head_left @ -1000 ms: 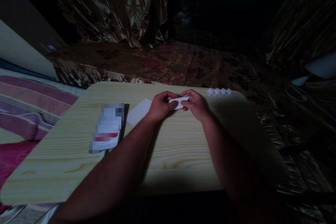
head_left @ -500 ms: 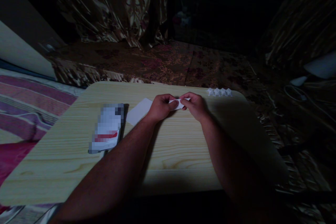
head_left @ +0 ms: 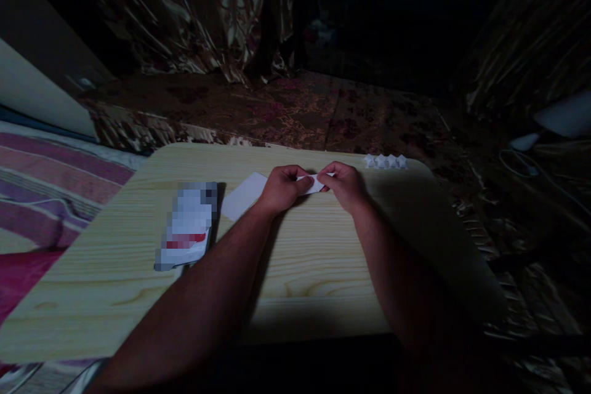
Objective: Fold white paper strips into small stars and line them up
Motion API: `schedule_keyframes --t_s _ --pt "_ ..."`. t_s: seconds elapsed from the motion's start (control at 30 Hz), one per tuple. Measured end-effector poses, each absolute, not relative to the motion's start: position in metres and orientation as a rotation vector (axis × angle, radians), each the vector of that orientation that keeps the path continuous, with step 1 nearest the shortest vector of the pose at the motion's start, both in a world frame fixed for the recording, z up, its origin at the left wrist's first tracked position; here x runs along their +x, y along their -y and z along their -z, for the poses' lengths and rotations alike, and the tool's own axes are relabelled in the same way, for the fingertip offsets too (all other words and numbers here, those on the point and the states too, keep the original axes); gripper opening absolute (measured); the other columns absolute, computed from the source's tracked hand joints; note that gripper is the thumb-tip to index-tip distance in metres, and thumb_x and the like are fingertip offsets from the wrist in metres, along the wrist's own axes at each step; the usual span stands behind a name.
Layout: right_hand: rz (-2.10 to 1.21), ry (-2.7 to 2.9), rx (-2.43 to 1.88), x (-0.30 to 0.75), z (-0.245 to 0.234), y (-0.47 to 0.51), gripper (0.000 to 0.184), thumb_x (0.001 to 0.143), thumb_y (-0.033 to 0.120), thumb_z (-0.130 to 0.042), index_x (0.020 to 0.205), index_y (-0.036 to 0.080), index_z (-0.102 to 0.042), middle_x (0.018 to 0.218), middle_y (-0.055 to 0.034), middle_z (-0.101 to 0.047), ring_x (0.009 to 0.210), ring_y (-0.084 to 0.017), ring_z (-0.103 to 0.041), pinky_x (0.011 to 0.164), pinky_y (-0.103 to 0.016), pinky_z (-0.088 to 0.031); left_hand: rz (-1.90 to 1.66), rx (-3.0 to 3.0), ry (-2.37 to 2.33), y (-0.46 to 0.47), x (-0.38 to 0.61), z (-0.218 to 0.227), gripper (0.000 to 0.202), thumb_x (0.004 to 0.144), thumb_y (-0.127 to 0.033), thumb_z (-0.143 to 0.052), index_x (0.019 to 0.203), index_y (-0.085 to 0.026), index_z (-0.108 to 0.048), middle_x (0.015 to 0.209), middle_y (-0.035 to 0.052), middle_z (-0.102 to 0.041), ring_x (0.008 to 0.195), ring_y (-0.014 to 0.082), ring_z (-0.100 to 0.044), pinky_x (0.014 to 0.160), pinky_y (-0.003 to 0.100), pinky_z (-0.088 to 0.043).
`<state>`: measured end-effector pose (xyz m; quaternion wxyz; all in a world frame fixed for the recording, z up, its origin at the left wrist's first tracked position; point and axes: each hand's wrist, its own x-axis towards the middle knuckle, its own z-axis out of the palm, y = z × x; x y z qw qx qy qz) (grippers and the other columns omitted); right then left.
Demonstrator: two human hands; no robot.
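Observation:
My left hand and my right hand meet over the far middle of a light wooden table. Both pinch a small white paper strip between thumb and fingers, just above the tabletop. Much of the strip is hidden by my fingers. A white sheet of paper lies flat just left of my left hand. Several small white paper stars stand in a row at the table's far right edge, a little beyond my right hand.
A blurred white and red packet lies on the table's left part. A striped cloth is at the left. Patterned dark fabric covers the floor beyond the table. A white cable lies at the right.
My hands have closed in on the strip, so less of it shows between my fingers. They sit slightly nearer each other; the rest is unmoved.

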<state>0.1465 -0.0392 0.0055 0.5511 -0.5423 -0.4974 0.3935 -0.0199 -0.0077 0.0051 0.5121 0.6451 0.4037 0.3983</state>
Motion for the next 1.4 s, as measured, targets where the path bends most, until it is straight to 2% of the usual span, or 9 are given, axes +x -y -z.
schedule_keyframes --t_s 0.57,0.83,1.0,1.13,1.3,1.4 --pt "-1.017 1.062 -1.151 0.148 0.001 0.034 0.016 0.062 0.026 -0.073 0.070 0.017 -0.061 0.053 0.0028 -0.062 0.047 -0.011 -0.055 0.049 -0.022 -0.042 -0.990 1.426 -0.934 0.006 -0.020 -0.005 0.026 0.067 -0.037 -0.074 0.070 -0.013 -0.066 0.060 0.0003 -0.060 0.049 0.0077 -0.045 0.047 0.021 -0.033" --pt "-0.981 0.804 -1.040 0.159 0.000 0.029 0.008 0.067 0.025 -0.063 0.069 0.019 -0.058 0.058 0.0032 -0.059 0.050 -0.009 -0.053 0.048 -0.022 -0.040 -1.115 1.258 -0.962 -0.001 -0.021 -0.001 0.026 0.063 -0.037 -0.077 0.069 -0.014 -0.066 0.061 0.0004 -0.062 0.050 0.0091 -0.048 0.047 0.021 -0.034" --pt "-1.053 1.042 -1.138 0.152 -0.006 0.036 0.017 0.070 0.034 -0.066 0.074 0.018 -0.062 0.067 -0.0001 -0.065 0.055 -0.010 -0.055 0.048 -0.022 -0.038 -1.206 1.126 -0.950 -0.001 -0.018 -0.003 0.026 0.061 -0.037 -0.078 0.070 -0.015 -0.068 0.062 -0.0004 -0.062 0.051 0.0094 -0.050 0.048 0.022 -0.036" --pt "-1.059 1.180 -1.158 0.147 -0.009 0.040 0.019 0.069 0.035 -0.069 0.076 0.018 -0.064 0.070 -0.0014 -0.068 0.059 -0.011 -0.058 0.051 -0.022 -0.039 -1.208 1.128 -0.927 -0.001 -0.018 -0.002 0.026 0.061 -0.036 -0.078 0.070 -0.015 -0.068 0.063 -0.0001 -0.064 0.052 0.0101 -0.051 0.050 0.022 -0.037" --pt "-1.030 1.180 -1.183 0.146 -0.011 0.041 0.018 0.070 0.034 -0.067 0.069 0.018 -0.060 0.059 0.0008 -0.064 0.051 -0.010 -0.055 0.049 -0.022 -0.039 -1.112 1.223 -0.918 0.000 -0.019 -0.002 0.025 0.062 -0.036 -0.077 0.069 -0.015 -0.067 0.063 0.0000 -0.064 0.051 0.0091 -0.049 0.049 0.022 -0.036" --pt "-1.036 1.174 -1.205 0.145 -0.010 0.040 0.016 0.069 0.032 -0.067 0.066 0.018 -0.058 0.054 0.0026 -0.061 0.048 -0.009 -0.052 0.048 -0.022 -0.039 -1.077 1.267 -0.885 0.003 -0.018 -0.006 0.026 0.063 -0.037 -0.077 0.075 -0.015 -0.069 0.068 0.0012 -0.066 0.055 0.0105 -0.053 0.052 0.022 -0.039"
